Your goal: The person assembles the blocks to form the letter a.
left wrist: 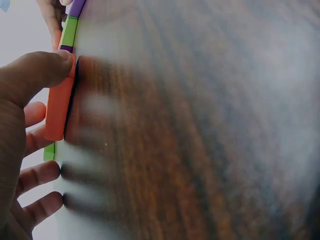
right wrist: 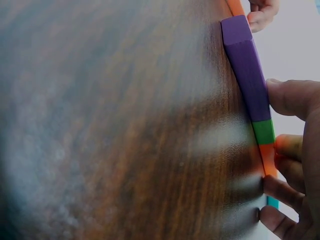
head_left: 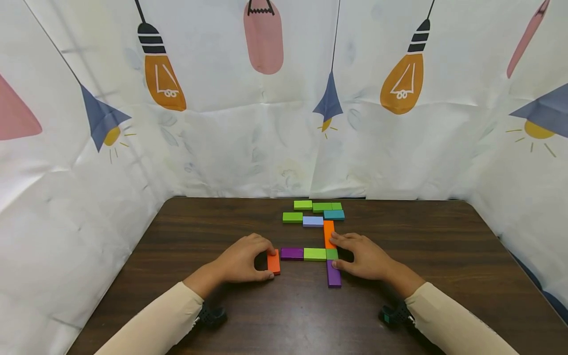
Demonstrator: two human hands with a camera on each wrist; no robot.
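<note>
My left hand (head_left: 246,259) pinches a red-orange block (head_left: 274,263) between thumb and fingers, with the block lying at the left end of a row. In the left wrist view the thumb (left wrist: 52,70) presses the block (left wrist: 60,107). Beside it lie a purple block (head_left: 292,254), a light green block (head_left: 315,254) and a small green block (head_left: 332,254). My right hand (head_left: 368,256) rests at the row's right end. Its fingertips touch an upright-lying orange block (head_left: 329,234), and its thumb (right wrist: 290,97) touches a second purple block (right wrist: 247,75).
Behind the row lie a lavender block (head_left: 313,222), a teal block (head_left: 334,215) and several green blocks, among them one at the left (head_left: 293,217). A dark wooden table (head_left: 199,217) carries everything. A printed white curtain (head_left: 230,148) hangs around it.
</note>
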